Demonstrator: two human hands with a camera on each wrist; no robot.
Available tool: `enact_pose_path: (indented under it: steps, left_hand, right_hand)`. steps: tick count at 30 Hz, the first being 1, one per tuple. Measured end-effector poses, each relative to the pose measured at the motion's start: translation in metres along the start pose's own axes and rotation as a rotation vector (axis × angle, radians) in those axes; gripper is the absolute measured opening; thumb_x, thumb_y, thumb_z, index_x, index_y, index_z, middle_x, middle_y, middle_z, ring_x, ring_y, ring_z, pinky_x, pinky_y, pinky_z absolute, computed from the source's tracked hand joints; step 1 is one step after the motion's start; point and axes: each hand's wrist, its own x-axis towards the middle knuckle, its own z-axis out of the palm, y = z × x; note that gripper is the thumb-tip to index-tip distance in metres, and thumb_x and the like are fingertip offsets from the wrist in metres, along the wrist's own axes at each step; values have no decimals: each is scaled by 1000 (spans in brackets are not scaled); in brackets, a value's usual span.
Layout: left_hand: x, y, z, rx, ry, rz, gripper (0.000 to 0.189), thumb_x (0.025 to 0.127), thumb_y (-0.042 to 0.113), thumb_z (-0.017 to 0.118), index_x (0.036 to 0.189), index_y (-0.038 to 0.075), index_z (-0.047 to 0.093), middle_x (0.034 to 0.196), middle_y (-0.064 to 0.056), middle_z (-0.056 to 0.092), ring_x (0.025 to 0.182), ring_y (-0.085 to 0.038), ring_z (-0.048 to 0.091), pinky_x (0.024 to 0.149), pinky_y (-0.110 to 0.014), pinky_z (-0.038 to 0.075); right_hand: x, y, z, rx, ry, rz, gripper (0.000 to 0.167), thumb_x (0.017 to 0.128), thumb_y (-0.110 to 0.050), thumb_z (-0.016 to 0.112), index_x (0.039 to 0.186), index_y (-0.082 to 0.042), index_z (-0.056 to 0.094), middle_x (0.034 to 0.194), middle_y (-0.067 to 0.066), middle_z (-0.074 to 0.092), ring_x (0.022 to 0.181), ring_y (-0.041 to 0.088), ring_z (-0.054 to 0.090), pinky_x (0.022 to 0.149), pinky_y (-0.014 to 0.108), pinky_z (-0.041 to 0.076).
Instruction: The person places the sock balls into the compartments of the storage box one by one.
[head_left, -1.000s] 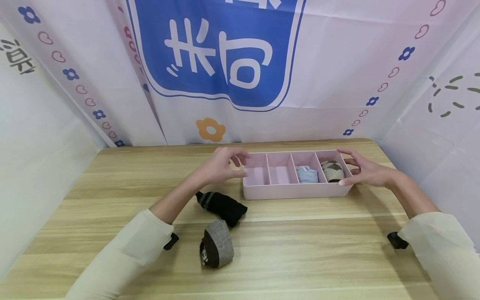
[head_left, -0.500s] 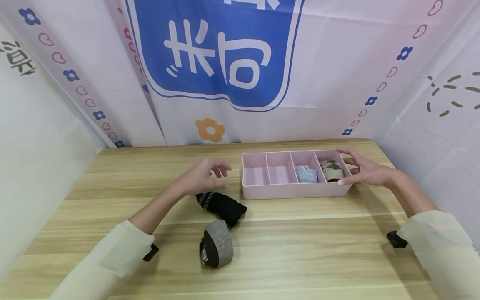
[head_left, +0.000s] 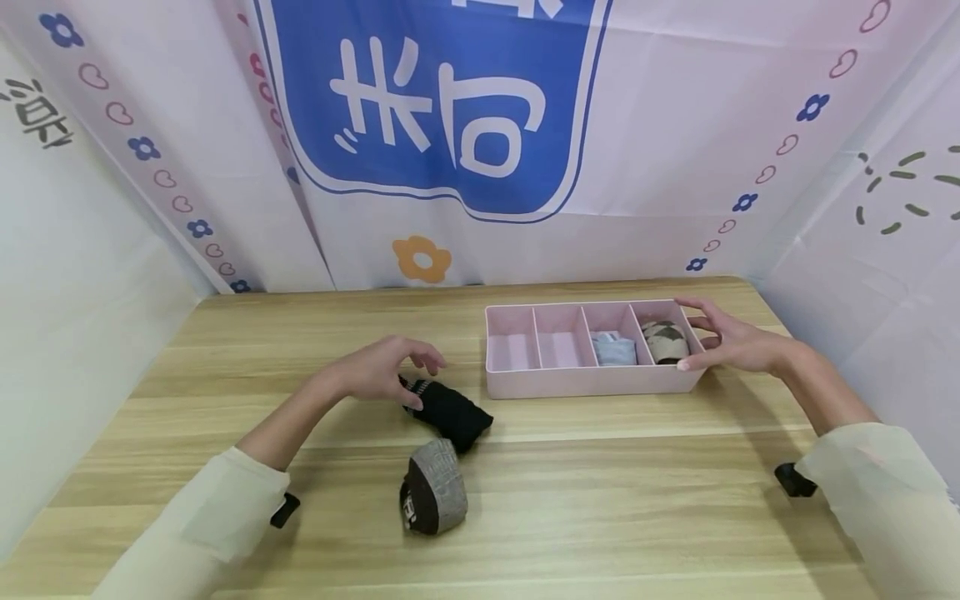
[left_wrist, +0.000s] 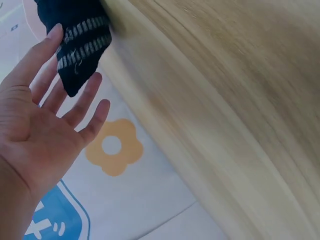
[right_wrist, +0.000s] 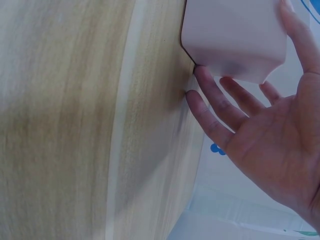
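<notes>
Two socks binned, two left mid-frame — left hand (head_left: 375,372) spread over black sock (head_left: 448,412), right hand (head_left: 731,342) flat against tray (head_left: 592,382).

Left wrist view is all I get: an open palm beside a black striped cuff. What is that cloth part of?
Observer: A rolled black sock lying on the table; the left hand is over its cuff end.
Operator: Anything else loose?
Observer: A grey rolled sock lies nearer the person.
Operator: And the right hand?
Observer: The right hand rests open against the right end of the pink tray, whose two right compartments hold rolled socks.
</notes>
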Motion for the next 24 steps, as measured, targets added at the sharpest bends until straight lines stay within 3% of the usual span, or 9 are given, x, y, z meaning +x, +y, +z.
enact_pose_path:
  steps: [5,10,13,17,24]
  left_hand:
    - [4,-4,2,29,76,-6,53,83,1,84,131,-5,64,124,-20,68,120,-37,60,103,-56,49]
    - [7,-2,7,136,213,-36,51,83,3,85,128,-6,65,126,-20,66,116,-41,61,100,-54,51]
    - [6,1,11,197,247,-61,51,83,6,86,129,-5,65,126,-19,65,113,-41,63,97,-51,54]
    - [2,5,10,202,190,-47,62,85,14,85,138,-4,60,134,-21,60,119,-40,61,100,-53,52]
    - [-5,3,6,46,9,-47,100,79,32,91,155,-6,39,156,-30,37,143,-47,39,115,-61,36]
  right_hand:
    - [0,1,0,0,1,-2,104,92,-16,76,164,-10,2,162,42,7,143,68,18,113,71,27]
    - [0,0,0,4,1,0,104,92,-15,76,164,-12,2,162,42,8,142,68,20,112,70,29]
    - [-1,0,0,3,-1,2,104,92,-15,76,164,-12,1,162,42,7,142,68,19,112,71,29]
    - [-1,-1,0,2,-2,1,104,92,-15,76,165,-12,1,163,41,7,143,68,18,112,71,29]
    - [-1,-1,0,1,-5,0,103,93,-15,75,164,-12,1,162,42,8,142,68,19,112,70,30]
